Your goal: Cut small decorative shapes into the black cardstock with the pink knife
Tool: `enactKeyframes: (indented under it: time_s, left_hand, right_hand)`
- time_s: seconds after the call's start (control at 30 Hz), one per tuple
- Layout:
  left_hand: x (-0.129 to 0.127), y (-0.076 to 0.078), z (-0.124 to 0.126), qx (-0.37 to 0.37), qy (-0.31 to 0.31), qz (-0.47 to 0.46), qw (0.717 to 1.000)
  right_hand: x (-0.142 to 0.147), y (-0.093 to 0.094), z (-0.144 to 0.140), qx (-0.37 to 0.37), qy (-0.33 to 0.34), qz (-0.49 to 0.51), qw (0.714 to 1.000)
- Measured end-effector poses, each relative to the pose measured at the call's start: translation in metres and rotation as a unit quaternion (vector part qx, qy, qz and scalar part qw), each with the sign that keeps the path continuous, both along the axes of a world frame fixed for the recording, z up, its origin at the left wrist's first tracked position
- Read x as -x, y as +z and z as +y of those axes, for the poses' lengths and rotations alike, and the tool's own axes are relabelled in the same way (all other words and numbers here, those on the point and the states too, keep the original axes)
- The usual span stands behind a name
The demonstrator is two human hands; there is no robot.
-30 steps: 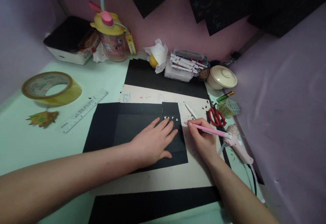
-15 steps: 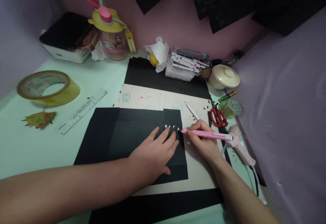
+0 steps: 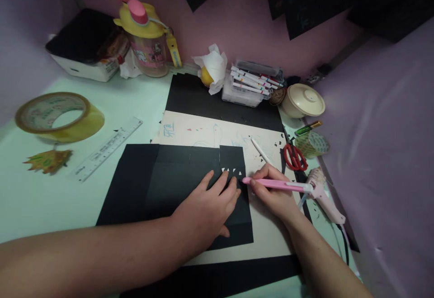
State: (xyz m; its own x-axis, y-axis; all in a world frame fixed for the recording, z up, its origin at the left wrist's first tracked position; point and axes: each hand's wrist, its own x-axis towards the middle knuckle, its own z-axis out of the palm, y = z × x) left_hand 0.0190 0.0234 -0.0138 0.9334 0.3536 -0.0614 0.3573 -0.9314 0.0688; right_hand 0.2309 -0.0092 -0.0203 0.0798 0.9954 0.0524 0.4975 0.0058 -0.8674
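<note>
My left hand (image 3: 210, 203) lies flat with spread fingers on a folded sheet of black card (image 3: 176, 171), pressing it down. Pinched in my right hand (image 3: 274, 196) is a slim pink pen-shaped craft knife (image 3: 271, 184). Its tip rests at the card's right part, just below a short row of small white triangular openings (image 3: 233, 171). Under the card is a large white sheet (image 3: 233, 255) with faint blue drawings. A white pen (image 3: 260, 149) lies on that sheet beyond my right hand.
Red-handled scissors (image 3: 294, 157) and a pink glue gun (image 3: 325, 201) lie right of my right hand. A clear ruler (image 3: 108, 149), a tape roll (image 3: 91, 124) and a leaf (image 3: 49, 160) are on the left. Behind stand a bottle (image 3: 149, 54), a marker box (image 3: 242, 95) and a lidded bowl (image 3: 303, 101).
The view has shifted slightly. My right hand has moved the knife tip a little toward me, away from the triangles. My left hand stays on the card.
</note>
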Motion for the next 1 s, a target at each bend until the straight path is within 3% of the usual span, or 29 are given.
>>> enactKeyframes:
  time_s: [1.0]
  left_hand:
    - [-0.0006,0.0004,0.0004,-0.006,0.004,-0.006,1.000]
  right_hand:
    - [0.0012,0.0041,0.0003,0.007,0.003,-0.011,1.000]
